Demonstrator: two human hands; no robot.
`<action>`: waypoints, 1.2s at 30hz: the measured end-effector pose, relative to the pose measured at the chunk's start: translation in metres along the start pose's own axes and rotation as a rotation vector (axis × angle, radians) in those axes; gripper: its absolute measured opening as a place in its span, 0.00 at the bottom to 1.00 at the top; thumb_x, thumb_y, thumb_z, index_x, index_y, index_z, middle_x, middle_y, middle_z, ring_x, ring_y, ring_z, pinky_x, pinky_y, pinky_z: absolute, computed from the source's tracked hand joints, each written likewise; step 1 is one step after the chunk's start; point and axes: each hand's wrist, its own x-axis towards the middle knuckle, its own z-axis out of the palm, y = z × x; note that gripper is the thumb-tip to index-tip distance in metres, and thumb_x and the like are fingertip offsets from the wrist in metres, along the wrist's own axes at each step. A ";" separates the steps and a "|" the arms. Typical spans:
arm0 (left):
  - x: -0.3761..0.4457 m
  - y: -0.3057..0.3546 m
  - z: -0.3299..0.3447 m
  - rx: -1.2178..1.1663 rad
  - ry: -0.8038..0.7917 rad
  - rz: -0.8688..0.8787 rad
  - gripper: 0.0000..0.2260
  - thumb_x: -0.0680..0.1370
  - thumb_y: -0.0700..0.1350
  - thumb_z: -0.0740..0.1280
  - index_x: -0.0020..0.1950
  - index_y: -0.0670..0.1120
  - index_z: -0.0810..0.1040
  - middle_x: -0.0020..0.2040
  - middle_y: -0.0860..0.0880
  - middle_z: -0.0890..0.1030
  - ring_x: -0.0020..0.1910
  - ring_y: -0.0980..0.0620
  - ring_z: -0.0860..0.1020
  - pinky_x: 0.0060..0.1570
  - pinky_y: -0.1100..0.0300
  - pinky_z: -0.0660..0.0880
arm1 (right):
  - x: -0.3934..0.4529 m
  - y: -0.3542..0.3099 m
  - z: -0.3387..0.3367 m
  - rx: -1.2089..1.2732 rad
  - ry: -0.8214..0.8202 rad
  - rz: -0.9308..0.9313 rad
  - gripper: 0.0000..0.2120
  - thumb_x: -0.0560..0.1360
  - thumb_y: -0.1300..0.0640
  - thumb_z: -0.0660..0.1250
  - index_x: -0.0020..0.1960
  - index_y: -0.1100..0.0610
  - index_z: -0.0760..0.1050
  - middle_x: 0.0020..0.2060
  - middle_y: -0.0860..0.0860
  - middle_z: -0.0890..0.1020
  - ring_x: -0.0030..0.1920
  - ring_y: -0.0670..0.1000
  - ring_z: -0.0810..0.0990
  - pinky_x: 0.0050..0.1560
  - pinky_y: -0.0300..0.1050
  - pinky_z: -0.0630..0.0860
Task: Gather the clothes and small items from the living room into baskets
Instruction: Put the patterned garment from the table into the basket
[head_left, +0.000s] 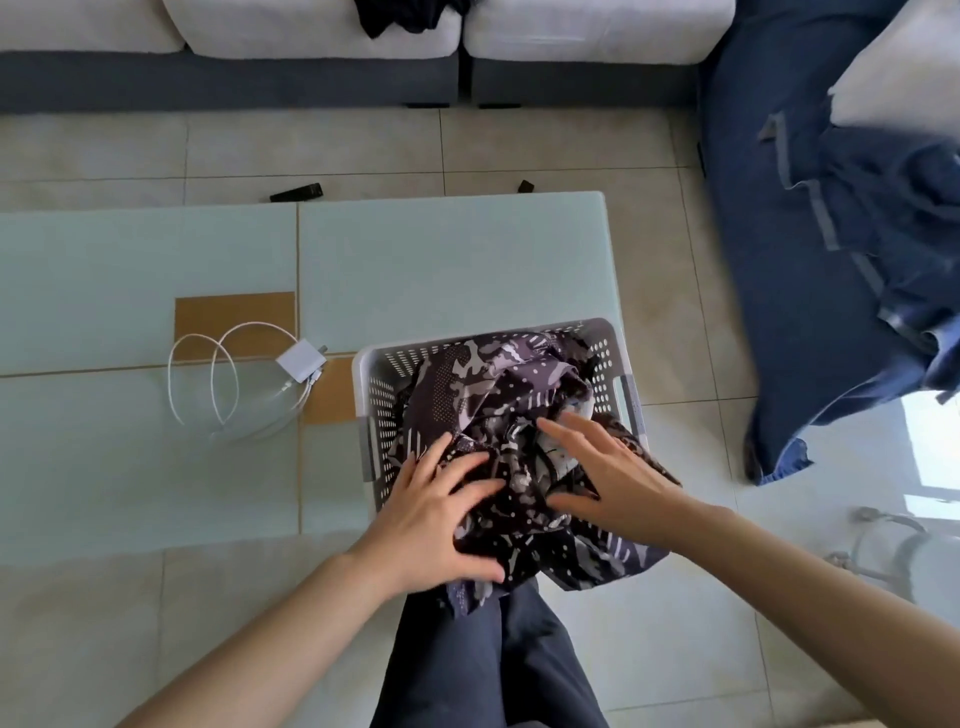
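Observation:
A white perforated basket (382, 395) stands on the near right corner of the glass table (156, 260). A dark patterned garment (498, 384) fills it and spills over its near rim. My left hand (436, 514) lies flat on the near part of the cloth, fingers spread. My right hand (608, 467) presses on the cloth beside it, fingers straight. A white charger with its coiled cable (249, 379) lies on the table left of the basket. Blue clothing (857, 249) is draped over the seat at the right.
A sofa with pale cushions (322, 31) runs along the far side, a dark garment (410, 15) on it. Two small black objects (296, 192) lie on the tiled floor beyond the table. A wire rack (883, 551) stands at the lower right.

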 end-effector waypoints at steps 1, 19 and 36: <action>-0.002 0.001 0.011 0.120 -0.073 0.000 0.48 0.65 0.72 0.68 0.79 0.62 0.51 0.79 0.59 0.39 0.77 0.48 0.30 0.74 0.36 0.37 | -0.007 0.000 0.002 -0.050 -0.068 -0.021 0.44 0.73 0.35 0.65 0.77 0.37 0.39 0.79 0.46 0.46 0.78 0.54 0.51 0.75 0.54 0.59; 0.052 -0.037 0.034 -0.146 0.148 -0.131 0.09 0.77 0.39 0.68 0.57 0.43 0.78 0.57 0.51 0.79 0.59 0.50 0.77 0.57 0.54 0.75 | 0.055 0.003 0.024 -0.239 -0.055 0.073 0.30 0.73 0.73 0.55 0.70 0.51 0.66 0.55 0.55 0.74 0.45 0.60 0.79 0.43 0.54 0.79; 0.079 -0.056 0.054 0.069 0.037 -0.247 0.20 0.78 0.46 0.68 0.70 0.47 0.73 0.70 0.52 0.72 0.71 0.52 0.66 0.67 0.56 0.70 | 0.079 0.037 0.054 -0.120 0.001 0.127 0.28 0.77 0.63 0.63 0.73 0.50 0.60 0.58 0.53 0.74 0.53 0.59 0.79 0.47 0.54 0.78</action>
